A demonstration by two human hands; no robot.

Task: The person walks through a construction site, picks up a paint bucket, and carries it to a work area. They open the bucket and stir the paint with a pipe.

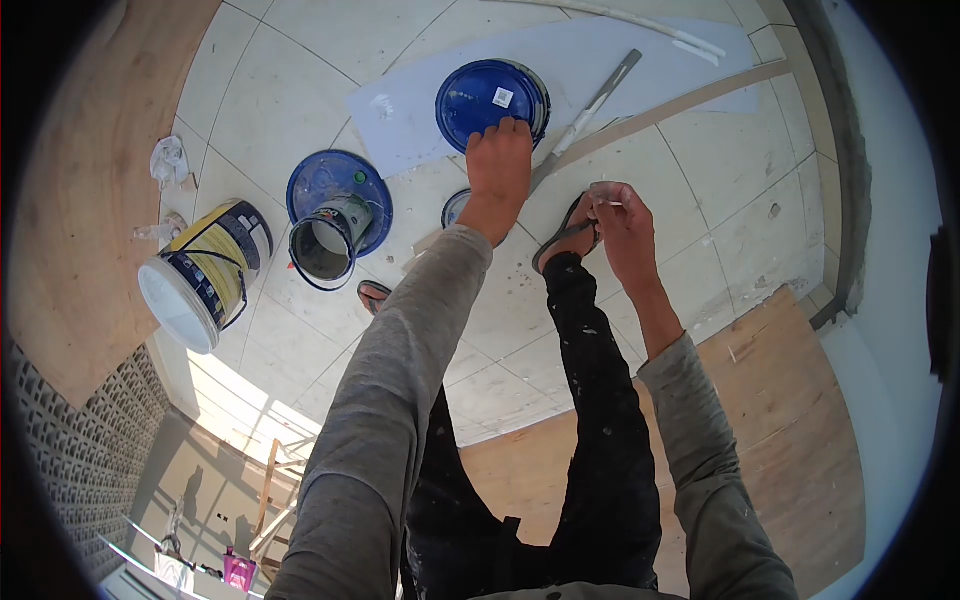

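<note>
Ahead, left hand (pixel 499 165) at blue lid's (pixel 470 95) edge, right hand (pixel 628 226) over wide tiles (pixel 690 175).

Grey sleeves (pixel 390 360); black trousers (pixel 605 440), seemingly speckled.

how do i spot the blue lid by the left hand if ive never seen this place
On the tiled floor, find the pale sheet. Over its left part sits a blue lid, the left hand at its near edge. Unlike the blue disc partly hidden by a can, it bears a small white label.
</note>
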